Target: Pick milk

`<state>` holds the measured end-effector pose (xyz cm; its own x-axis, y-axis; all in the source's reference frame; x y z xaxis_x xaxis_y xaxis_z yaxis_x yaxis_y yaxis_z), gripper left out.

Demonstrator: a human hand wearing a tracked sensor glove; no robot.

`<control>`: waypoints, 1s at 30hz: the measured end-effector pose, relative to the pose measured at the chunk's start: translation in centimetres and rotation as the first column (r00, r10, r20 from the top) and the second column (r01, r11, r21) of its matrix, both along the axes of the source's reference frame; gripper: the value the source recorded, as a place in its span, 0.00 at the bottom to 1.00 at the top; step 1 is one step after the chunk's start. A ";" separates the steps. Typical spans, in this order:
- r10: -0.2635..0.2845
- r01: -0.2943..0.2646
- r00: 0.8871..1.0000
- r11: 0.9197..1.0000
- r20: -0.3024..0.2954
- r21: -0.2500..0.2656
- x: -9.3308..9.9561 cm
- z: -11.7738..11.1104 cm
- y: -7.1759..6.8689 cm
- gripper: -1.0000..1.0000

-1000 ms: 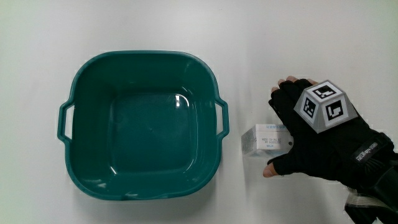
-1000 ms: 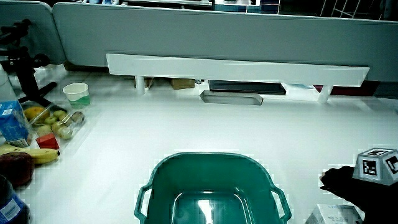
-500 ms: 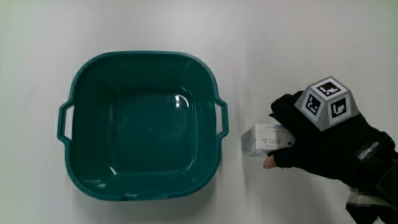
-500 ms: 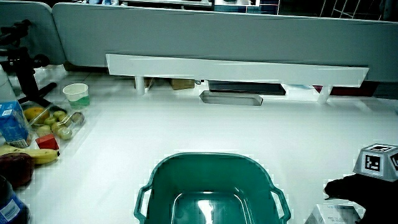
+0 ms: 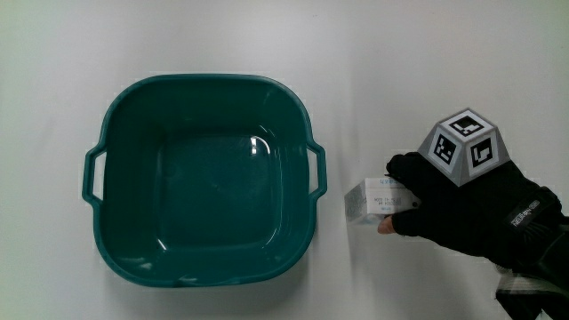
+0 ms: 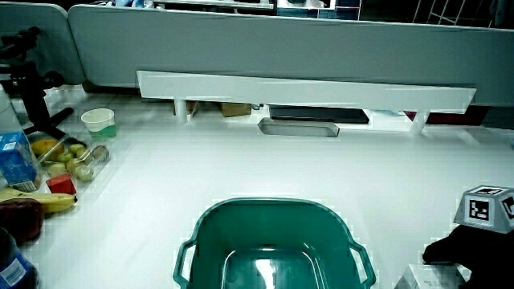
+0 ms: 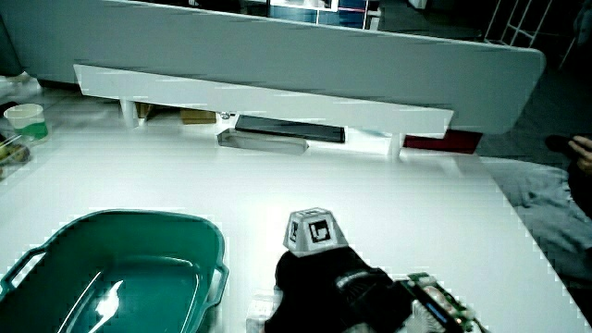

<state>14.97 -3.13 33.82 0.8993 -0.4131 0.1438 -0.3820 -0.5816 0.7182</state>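
A small white milk carton (image 5: 368, 199) lies on its side on the white table, close beside the handle of a teal basin (image 5: 204, 82). The hand (image 5: 444, 209) sits over the end of the carton farthest from the basin. Its fingers curl over the carton's farther edge and the thumb presses the edge nearer the person. The carton rests on the table. In both side views the hand (image 6: 474, 255) (image 7: 324, 287) is low beside the basin (image 6: 273, 205) (image 7: 120, 220), and only a corner of the carton (image 6: 416, 278) (image 7: 262, 314) shows.
The basin holds nothing. In a side view a paper cup (image 6: 99, 120), a blue carton (image 6: 14, 156), fruit and a banana (image 6: 48, 199) stand at the table's edge. A white shelf riser (image 6: 305, 87) and a dark tray (image 6: 299, 127) lie near the partition.
The hand's fingers have curled down from a spread pose and closed around the carton. The carton and basin have stayed in place.
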 end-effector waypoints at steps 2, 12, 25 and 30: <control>-0.003 0.003 1.000 1.000 0.003 -0.003 0.0 0.0 0.0 0.79; -0.036 0.036 0.999 0.999 0.011 -0.012 -0.3 0.1 0.0 0.91; -0.077 0.076 0.997 0.997 0.015 0.030 -0.6 -0.5 0.1 1.00; -0.067 0.066 0.997 0.997 0.037 0.041 -0.3 -1.3 -0.1 1.00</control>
